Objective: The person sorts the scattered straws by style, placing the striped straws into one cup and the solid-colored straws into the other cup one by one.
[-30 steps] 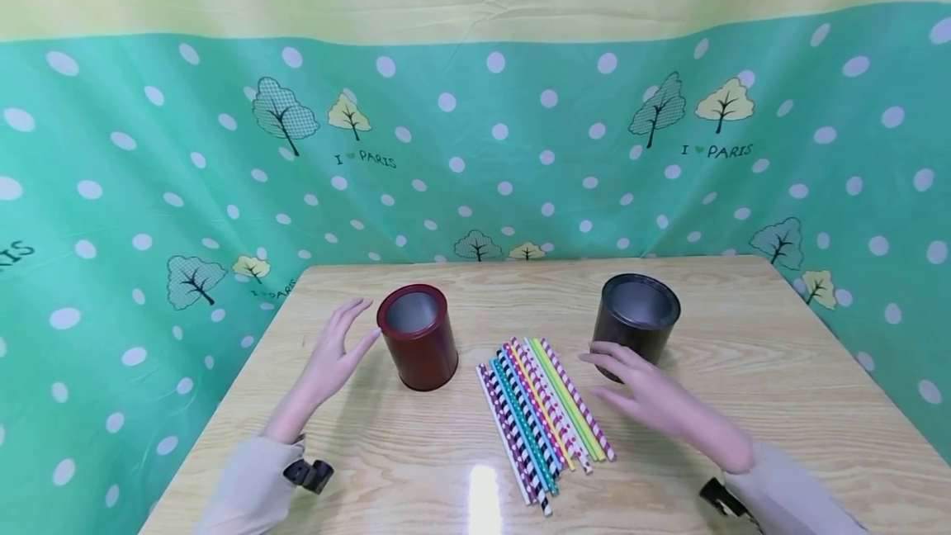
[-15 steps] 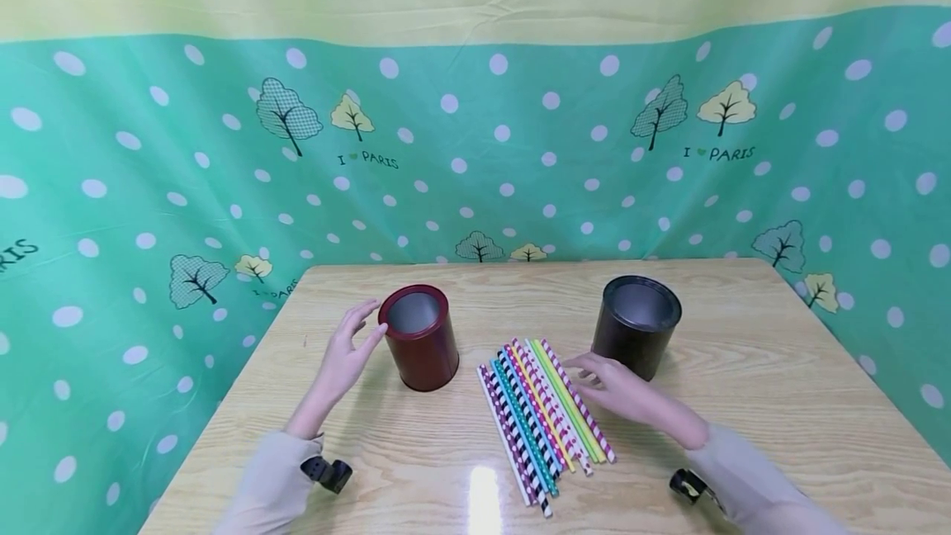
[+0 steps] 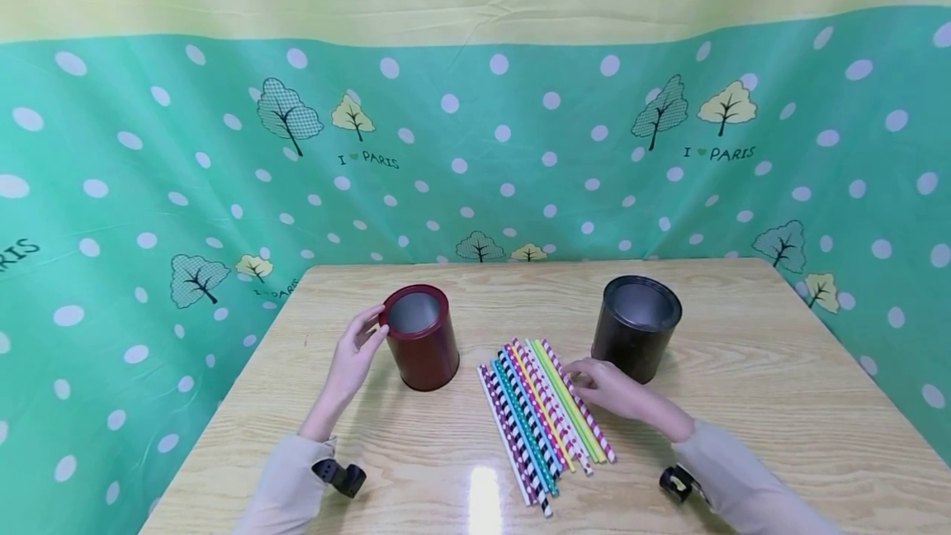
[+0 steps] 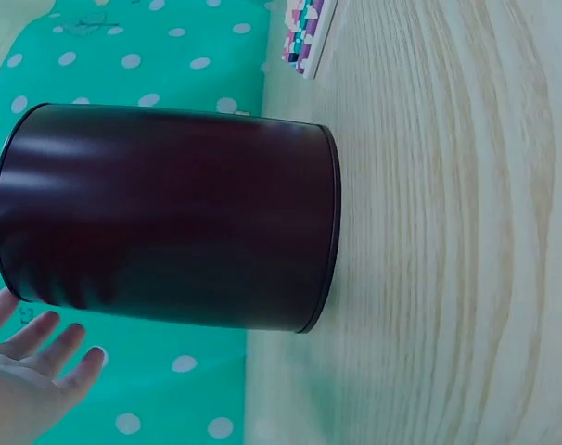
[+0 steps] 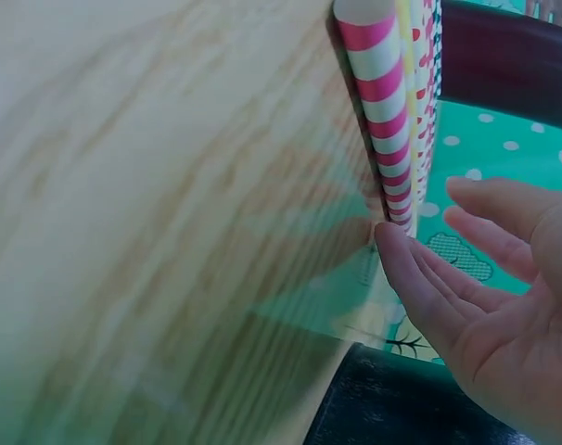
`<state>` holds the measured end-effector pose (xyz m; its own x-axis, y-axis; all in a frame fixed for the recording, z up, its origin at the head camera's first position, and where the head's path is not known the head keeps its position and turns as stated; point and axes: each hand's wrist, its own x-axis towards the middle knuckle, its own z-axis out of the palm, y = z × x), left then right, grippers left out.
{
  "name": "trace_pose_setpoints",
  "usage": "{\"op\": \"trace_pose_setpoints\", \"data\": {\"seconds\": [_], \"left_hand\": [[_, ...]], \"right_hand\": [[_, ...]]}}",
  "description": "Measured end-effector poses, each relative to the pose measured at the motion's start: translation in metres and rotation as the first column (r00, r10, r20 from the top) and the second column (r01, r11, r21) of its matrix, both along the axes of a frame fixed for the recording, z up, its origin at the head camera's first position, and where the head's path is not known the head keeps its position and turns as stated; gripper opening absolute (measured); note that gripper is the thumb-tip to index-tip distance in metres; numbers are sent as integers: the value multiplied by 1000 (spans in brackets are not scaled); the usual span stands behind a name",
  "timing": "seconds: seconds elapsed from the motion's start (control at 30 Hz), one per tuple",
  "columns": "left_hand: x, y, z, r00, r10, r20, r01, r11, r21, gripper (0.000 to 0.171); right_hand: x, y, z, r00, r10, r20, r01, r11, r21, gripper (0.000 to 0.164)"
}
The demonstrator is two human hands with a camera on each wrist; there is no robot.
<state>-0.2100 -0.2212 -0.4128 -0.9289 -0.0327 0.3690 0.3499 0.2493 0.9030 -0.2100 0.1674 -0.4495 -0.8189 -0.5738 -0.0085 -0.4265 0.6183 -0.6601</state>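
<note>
My left hand (image 3: 351,362) is at the left side of a dark red open-topped can (image 3: 427,353), its fingertips at the rim. In the left wrist view the fingers (image 4: 63,350) are spread beside the can; contact is hard to tell. Paper straws (image 3: 546,419) in several colours and patterns lie side by side in the middle of the table. At their right edge is my right hand (image 3: 612,390), fingers loosely extended. In the right wrist view a fingertip meets or nearly meets the outer pink-and-white striped straw (image 5: 383,111), with thumb and fingers apart.
A black open-topped can (image 3: 631,345) stands upright just behind my right hand. The wooden table (image 3: 743,353) ends at the back against a green dotted curtain (image 3: 475,147). Dark wrist cameras (image 3: 339,477) sit on both sleeves.
My right hand has moved left and down from in front of the black can to the straws' right edge. My left hand has come right, closer to the red can's rim.
</note>
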Motion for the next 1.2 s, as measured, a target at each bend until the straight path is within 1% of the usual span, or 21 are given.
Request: {"op": "trace_pose_setpoints", "data": {"seconds": [0.2,0.4,0.5,0.67,0.87,1.07,1.2], "left_hand": [[-1,2,-4,999,-30,-24,32,996,85,37],[-1,6,-5,999,-24,22,21,990,138,38],[-2,8,-8,999,-23,33,17,985,170,39],[-5,11,-13,999,-6,32,-1,977,215,38],[-6,13,-18,1000,0,-5,1,967,255,37],[-5,14,-22,1000,13,-15,-9,963,270,37],[-3,15,-23,1000,24,-19,-17,961,277,37]], "right_hand": [[-3,-4,-3,998,-41,44,40,999,10,27],[-6,-5,-7,996,-61,64,62,998,-16,26],[-6,-5,-7,996,-61,73,64,997,-42,26],[-7,-5,-7,997,-41,62,46,997,-69,26],[-10,-8,-9,998,-45,36,47,996,-75,25],[-10,-13,-12,995,-101,12,101,994,-38,24],[-8,-17,-10,989,-145,-6,145,989,-7,23]]}}
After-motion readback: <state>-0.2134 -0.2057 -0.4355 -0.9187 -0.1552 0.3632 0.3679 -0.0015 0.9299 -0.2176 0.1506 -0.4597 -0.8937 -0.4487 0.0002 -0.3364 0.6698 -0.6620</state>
